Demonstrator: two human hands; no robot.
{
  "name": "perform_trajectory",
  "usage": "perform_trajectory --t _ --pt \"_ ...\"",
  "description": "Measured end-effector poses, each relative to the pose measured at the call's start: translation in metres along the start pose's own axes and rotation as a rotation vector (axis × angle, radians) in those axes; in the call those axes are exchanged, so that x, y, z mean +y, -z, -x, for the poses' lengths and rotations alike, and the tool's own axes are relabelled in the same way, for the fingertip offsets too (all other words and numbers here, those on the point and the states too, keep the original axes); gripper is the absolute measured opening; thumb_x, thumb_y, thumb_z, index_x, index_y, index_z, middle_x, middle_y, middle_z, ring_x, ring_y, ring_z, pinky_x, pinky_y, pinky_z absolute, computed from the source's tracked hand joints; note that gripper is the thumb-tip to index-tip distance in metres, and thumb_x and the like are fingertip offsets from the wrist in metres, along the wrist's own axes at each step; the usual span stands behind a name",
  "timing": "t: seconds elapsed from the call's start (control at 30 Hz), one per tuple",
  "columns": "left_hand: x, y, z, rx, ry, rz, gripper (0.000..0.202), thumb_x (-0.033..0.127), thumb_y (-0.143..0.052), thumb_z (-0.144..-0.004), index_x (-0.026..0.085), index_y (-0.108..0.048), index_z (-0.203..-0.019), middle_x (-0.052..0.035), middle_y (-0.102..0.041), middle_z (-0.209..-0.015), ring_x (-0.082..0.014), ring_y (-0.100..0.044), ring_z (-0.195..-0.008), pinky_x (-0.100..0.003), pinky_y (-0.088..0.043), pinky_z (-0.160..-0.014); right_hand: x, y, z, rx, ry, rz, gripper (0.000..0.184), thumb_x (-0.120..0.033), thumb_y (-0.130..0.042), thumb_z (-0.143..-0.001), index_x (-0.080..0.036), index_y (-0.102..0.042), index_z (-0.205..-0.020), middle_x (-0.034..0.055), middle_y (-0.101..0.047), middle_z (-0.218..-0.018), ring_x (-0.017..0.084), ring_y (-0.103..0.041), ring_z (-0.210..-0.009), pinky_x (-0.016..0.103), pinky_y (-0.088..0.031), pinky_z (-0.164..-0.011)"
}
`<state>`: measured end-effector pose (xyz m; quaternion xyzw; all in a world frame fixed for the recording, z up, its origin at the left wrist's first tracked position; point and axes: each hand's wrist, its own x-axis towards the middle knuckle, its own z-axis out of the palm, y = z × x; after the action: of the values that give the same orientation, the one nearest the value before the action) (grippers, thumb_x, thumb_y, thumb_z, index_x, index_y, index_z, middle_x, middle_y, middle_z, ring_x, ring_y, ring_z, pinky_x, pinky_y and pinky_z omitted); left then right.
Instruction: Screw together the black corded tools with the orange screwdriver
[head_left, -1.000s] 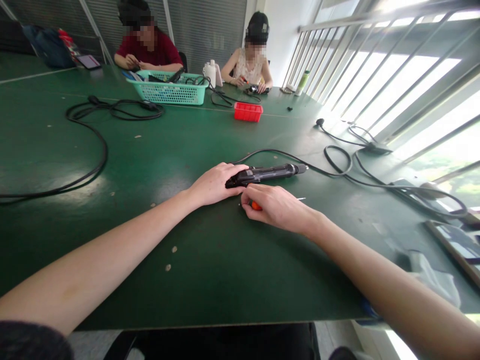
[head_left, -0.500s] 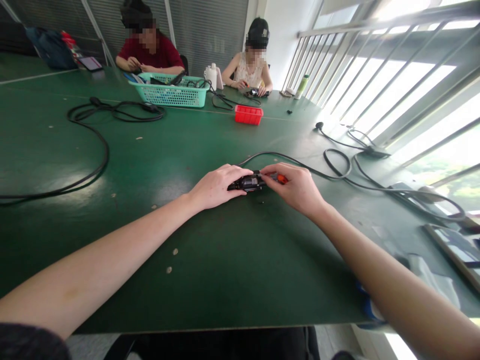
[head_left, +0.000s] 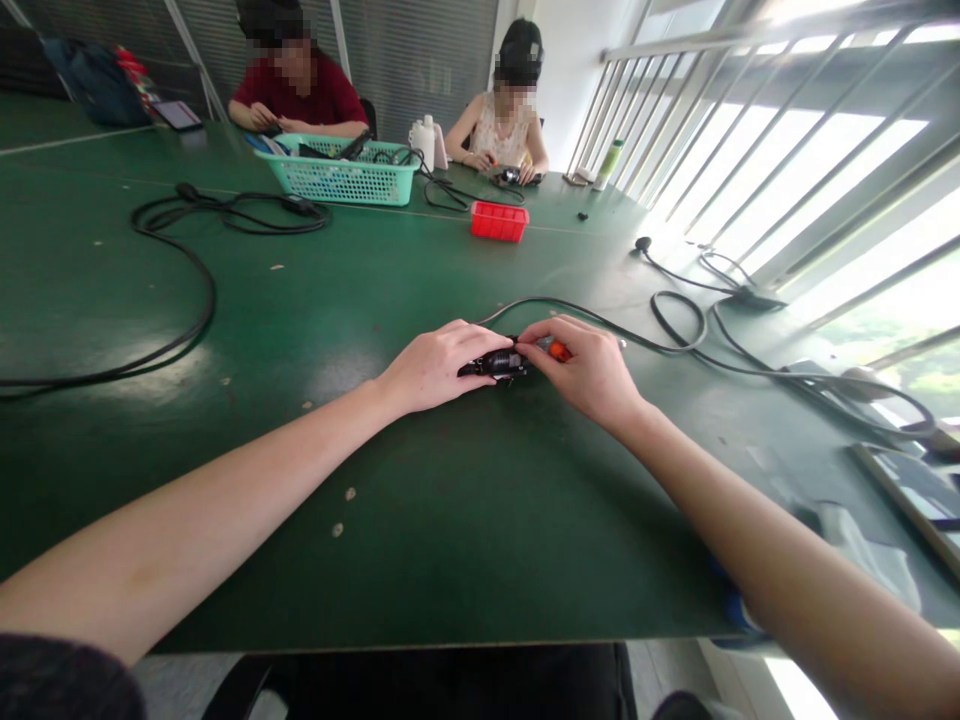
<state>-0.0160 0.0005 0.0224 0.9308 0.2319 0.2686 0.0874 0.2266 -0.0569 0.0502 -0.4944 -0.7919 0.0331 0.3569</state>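
A black device (head_left: 493, 364), its casing ribbed and its kind unclear, lies on the green table in front of me. My left hand (head_left: 429, 368) is closed round its left end, thumb on the near side and fingers over the far side. My right hand (head_left: 589, 368) is closed, with thumb and fingertips pinched together against the device's right end. Tucked in that hand is what looks like a screwdriver with an orange handle (head_left: 559, 350); a thin metal tip shows beyond the knuckles. Whether the fingertips pinch some small part, I cannot tell.
A black cable (head_left: 577, 308) runs behind my hands to the right. Beyond stand a red bin (head_left: 499, 222) and a mint-green basket (head_left: 345, 183) of tools and cords. Another cable (head_left: 212, 290) loops at left. Two people work across the table. A phone-like slab (head_left: 911, 490) lies right.
My right fingertips have shifted slightly left along the top of the device, and the metal tip now shows past that hand. The left hand keeps its grip. The view has tilted slightly.
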Motion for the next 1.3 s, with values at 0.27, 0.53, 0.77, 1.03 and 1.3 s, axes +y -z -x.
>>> perform_trajectory --t 0.27,0.53,0.77,1.03,1.3 --pt "-0.003 -0.004 0.000 -0.001 0.120 -0.031 0.051 0.038 -0.071 -0.095 0.029 -0.057 -0.143 -0.0057 -0.068 -0.137 -0.0274 -0.064 -0.124 -0.042 -0.054 -0.104 0.006 0.006 0.001 -0.111 0.032 0.038 0.015 -0.030 -0.060 -0.098 -0.026 -0.075 -0.100 0.0047 -0.073 -0.110 0.020 -0.070 -0.093 0.034 -0.053 -0.086" --pt "-0.002 -0.005 0.000 0.038 0.224 -0.029 0.047 0.037 -0.071 -0.095 0.029 -0.058 -0.139 -0.0021 -0.068 -0.140 -0.0269 -0.068 -0.120 -0.038 -0.053 -0.102 -0.008 -0.005 0.006 -0.353 0.090 0.190 0.021 -0.044 -0.065 -0.097 -0.024 -0.072 -0.098 0.0038 -0.071 -0.101 0.019 -0.067 -0.083 0.031 -0.045 -0.071" --pt "-0.004 -0.005 0.001 0.027 0.220 0.003 0.044 0.038 -0.072 -0.093 0.031 -0.059 -0.135 0.0005 -0.069 -0.137 -0.0269 -0.069 -0.118 -0.038 -0.054 -0.100 -0.023 -0.023 0.007 -0.393 0.015 0.244 0.018 -0.033 -0.058 -0.101 -0.022 -0.072 -0.097 0.0049 -0.071 -0.100 0.019 -0.066 -0.080 0.030 -0.040 -0.064" --pt "-0.003 -0.001 -0.002 0.223 -0.026 0.034 0.038 0.038 -0.083 -0.085 0.023 -0.073 -0.119 -0.0088 -0.070 -0.123 -0.0271 -0.064 -0.117 -0.041 -0.052 -0.104 -0.014 -0.013 0.008 -0.151 0.017 0.154 0.013 -0.032 -0.060 -0.099 -0.022 -0.066 -0.094 0.0037 -0.069 -0.096 0.016 -0.064 -0.076 0.028 -0.043 -0.064" --pt "0.020 -0.004 -0.006 0.410 0.171 0.471 0.012 0.031 -0.075 -0.094 0.022 -0.082 -0.100 -0.0026 -0.081 -0.100 -0.0189 -0.076 -0.090 -0.028 -0.060 -0.085 -0.022 -0.014 0.009 0.014 0.099 0.071 0.018 -0.033 -0.051 -0.105 -0.021 -0.065 -0.107 0.0056 -0.070 -0.104 0.017 -0.069 -0.085 0.029 -0.051 -0.068"
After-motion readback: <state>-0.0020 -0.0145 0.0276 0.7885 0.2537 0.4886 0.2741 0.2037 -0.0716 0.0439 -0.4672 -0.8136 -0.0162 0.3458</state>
